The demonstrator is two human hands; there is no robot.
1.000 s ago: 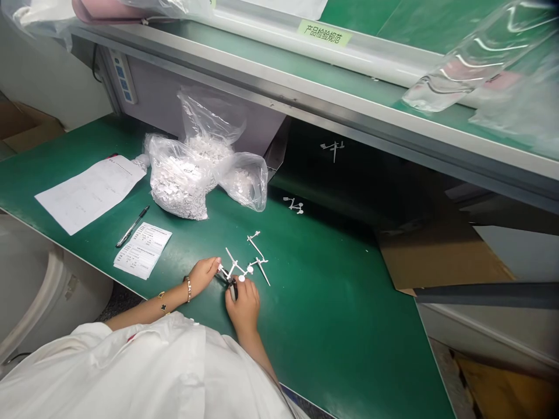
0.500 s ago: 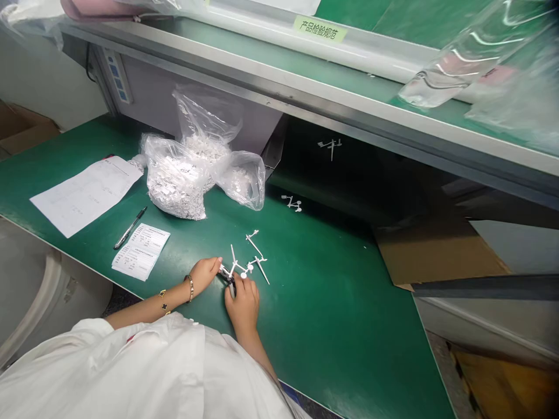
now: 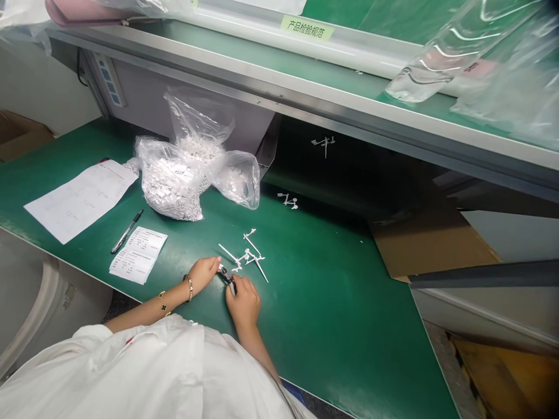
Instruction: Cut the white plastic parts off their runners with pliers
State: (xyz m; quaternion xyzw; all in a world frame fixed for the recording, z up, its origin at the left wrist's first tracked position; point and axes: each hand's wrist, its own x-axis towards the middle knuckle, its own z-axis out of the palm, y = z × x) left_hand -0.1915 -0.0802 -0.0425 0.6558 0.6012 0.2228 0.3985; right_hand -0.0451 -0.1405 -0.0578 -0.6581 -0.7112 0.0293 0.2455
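Note:
My right hand (image 3: 244, 299) is wrapped round the handles of small cutting pliers (image 3: 227, 276). The jaws of the pliers point up and left, close to the fingertips of my left hand (image 3: 204, 275). Those fingertips pinch a small white plastic piece (image 3: 220, 267), mostly hidden by the fingers. Just beyond the pliers, a branched white plastic sprue (image 3: 230, 254) lies on the green table (image 3: 323, 308). It touches or overlaps other white sprues (image 3: 259, 266) beside it.
Clear bags of white pieces (image 3: 170, 189) stand at the back, left of centre. A paper sheet (image 3: 81, 201), a pen (image 3: 127, 231) and printed slips (image 3: 138, 255) lie at the left. Another sprue (image 3: 288, 201) lies farther back. A shelf (image 3: 279, 96) overhangs the table; cardboard (image 3: 428, 238) is at the right.
The sprue that stood up between my hands now lies on the table, just beyond them, apart from my left fingers. The pliers show more clearly. The camera view has shifted slightly.

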